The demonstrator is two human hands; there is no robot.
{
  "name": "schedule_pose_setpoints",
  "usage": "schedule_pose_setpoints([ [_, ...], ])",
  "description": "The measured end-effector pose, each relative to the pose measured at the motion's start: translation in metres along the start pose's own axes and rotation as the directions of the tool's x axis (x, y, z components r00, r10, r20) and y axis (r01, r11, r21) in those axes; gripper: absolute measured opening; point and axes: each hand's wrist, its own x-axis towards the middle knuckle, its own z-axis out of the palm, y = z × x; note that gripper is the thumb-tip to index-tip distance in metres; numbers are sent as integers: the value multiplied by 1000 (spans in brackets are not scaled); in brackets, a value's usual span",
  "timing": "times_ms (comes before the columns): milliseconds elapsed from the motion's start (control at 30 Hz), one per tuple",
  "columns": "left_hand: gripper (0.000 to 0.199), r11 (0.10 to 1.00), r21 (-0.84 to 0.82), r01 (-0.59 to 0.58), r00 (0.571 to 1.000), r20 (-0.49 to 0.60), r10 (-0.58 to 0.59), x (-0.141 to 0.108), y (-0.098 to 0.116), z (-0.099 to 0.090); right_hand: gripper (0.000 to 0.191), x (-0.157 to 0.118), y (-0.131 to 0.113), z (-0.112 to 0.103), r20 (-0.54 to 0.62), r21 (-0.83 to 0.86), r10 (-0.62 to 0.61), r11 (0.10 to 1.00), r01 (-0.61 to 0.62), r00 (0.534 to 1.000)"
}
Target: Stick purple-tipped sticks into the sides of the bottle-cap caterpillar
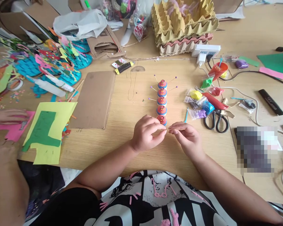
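Note:
My right hand (pixel 188 139) is closed in a pinch on a thin pale stick (pixel 176 129), which lies level along its fingertips. Close by, my left hand (pixel 149 133) also pinches, thumb against forefinger, at the stick's left end; what sits between those fingertips is too small to make out. Just beyond them runs a column of several small red-and-blue figures with yellow faces (pixel 161 101). The nearest figure (pixel 161 120) is almost touching my left fingers. Thin sticks with purple ball tips (pixel 176 82) stick out beside the farther figures.
Black-handled scissors (pixel 216 121) and bags of coloured clay (pixel 200 102) lie to the right, near a blue tool (pixel 186 115). A cardboard sheet (pixel 94 99) is on the left. Another person's hand (pixel 9 116) rests on pink paper at far left. Egg trays (pixel 184 34) are stacked behind.

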Motion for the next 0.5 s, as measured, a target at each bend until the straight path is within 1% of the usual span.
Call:
schedule_pose_setpoints([
  [167,9,1000,-26,3,1000,0,-3,0,0,1,3,1,-1,0,27,-27,-36,999,37,999],
  [267,9,999,-33,20,1000,-2,-20,1,1,0,3,1,0,-1,5,-25,-26,999,26,1000],
  [400,11,999,-45,26,999,-31,-27,2,2,-3,4,1,3,-2,-24,41,18,999,-17,1000],
  [500,6,998,-55,11,998,-56,-14,1,2,-6,3,0,8,-4,-23,122,66,991,-63,998],
])
